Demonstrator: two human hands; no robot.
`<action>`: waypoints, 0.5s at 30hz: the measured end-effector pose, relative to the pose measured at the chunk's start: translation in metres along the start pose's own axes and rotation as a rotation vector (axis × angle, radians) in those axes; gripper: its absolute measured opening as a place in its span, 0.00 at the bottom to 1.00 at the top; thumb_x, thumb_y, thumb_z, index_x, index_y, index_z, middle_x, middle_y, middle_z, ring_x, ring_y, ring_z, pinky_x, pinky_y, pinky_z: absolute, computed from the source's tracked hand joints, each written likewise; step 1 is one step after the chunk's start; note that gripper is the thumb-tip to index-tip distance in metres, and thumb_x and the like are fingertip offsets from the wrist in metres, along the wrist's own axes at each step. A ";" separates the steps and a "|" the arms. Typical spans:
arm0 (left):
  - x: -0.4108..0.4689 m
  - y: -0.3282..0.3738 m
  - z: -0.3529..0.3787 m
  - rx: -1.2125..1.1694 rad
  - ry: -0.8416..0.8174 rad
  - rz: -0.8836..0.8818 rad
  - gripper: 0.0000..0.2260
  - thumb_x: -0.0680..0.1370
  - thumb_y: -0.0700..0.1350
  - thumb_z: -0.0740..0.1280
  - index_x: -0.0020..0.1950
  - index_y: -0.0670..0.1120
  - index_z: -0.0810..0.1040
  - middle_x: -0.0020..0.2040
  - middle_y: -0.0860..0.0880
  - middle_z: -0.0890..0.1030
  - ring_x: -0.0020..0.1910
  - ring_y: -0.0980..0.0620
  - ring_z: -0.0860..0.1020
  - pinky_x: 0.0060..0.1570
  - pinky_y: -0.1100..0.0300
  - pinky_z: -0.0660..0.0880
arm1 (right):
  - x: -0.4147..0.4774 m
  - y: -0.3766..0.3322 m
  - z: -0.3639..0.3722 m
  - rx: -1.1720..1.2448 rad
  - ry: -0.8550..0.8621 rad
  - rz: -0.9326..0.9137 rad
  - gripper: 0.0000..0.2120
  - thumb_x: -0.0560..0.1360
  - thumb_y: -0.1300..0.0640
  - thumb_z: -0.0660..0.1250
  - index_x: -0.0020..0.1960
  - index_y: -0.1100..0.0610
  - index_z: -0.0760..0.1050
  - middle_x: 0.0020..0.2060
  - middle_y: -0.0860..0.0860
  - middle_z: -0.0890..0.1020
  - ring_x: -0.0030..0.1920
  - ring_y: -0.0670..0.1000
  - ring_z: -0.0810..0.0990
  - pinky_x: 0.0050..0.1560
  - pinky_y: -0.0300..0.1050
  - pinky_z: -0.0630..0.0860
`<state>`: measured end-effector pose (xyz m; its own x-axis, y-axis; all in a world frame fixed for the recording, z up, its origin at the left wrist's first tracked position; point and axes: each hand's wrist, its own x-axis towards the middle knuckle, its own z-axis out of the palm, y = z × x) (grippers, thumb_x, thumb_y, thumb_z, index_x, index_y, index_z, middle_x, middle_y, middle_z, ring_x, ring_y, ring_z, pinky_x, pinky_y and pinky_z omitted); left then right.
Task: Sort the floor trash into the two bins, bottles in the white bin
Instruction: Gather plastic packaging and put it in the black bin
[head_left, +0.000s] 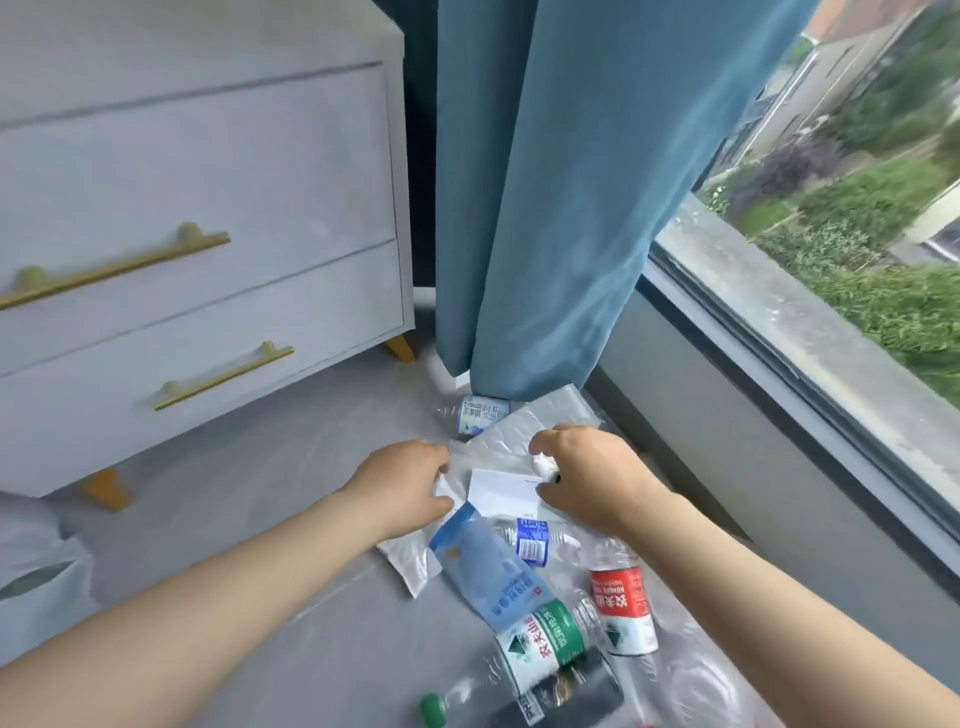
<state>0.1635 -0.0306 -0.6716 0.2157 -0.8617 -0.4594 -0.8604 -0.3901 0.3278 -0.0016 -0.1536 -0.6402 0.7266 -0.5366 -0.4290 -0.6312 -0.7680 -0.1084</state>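
On the floor at the foot of the blue curtain (524, 208), both hands are down on a white mailer (506, 434) that lies flat among the trash. The left hand (410, 483) has its fingers curled tight, pinching the mailer's near left edge between thumb and fingertips. The right hand (587, 478) is clamped on the opposite side: fingers hooked over the top, thumb pressed by the white label (501, 491). A small white lump with a dark tip (545, 465) shows inside that curl; what it is, I cannot tell.

The bottles are all on the floor. One clear bottle with a pale blue label (480, 413) lies against the curtain hem, just beyond the mailer. A small blue-label bottle (531, 540) sits just under the right wrist. Nearer the camera, a red-label bottle (621, 608) lies toward the window wall, and a green-label bottle (540, 644) with a green cap (434, 709) lies beside it. A blue plastic pouch (483, 566) overlaps the mailer's near end and the green-label bottle. At the left edge stands a white bag-lined bin (36, 577), beside the grey drawer chest (208, 182).
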 end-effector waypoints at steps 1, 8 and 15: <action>0.010 -0.008 0.015 0.004 0.007 0.016 0.15 0.75 0.52 0.66 0.60 0.48 0.74 0.58 0.50 0.77 0.57 0.49 0.75 0.55 0.59 0.71 | 0.008 0.004 0.014 -0.017 0.012 -0.001 0.21 0.73 0.54 0.66 0.66 0.52 0.72 0.59 0.50 0.78 0.58 0.54 0.78 0.54 0.46 0.76; 0.043 -0.036 0.091 0.051 0.087 0.059 0.18 0.76 0.56 0.64 0.62 0.49 0.73 0.60 0.50 0.76 0.58 0.48 0.75 0.55 0.58 0.70 | 0.019 0.015 0.088 -0.026 0.105 -0.030 0.21 0.73 0.51 0.67 0.66 0.49 0.72 0.59 0.48 0.78 0.57 0.52 0.78 0.55 0.45 0.75; 0.026 -0.030 0.117 -0.073 0.085 0.064 0.22 0.74 0.58 0.67 0.64 0.49 0.71 0.63 0.52 0.74 0.60 0.51 0.74 0.58 0.58 0.71 | -0.004 0.013 0.124 -0.010 0.074 -0.020 0.21 0.73 0.51 0.68 0.66 0.50 0.72 0.60 0.47 0.78 0.60 0.50 0.76 0.58 0.46 0.75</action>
<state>0.1411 -0.0033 -0.7905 0.2028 -0.9087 -0.3649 -0.8386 -0.3535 0.4144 -0.0459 -0.1178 -0.7516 0.7573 -0.5453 -0.3594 -0.6139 -0.7821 -0.1069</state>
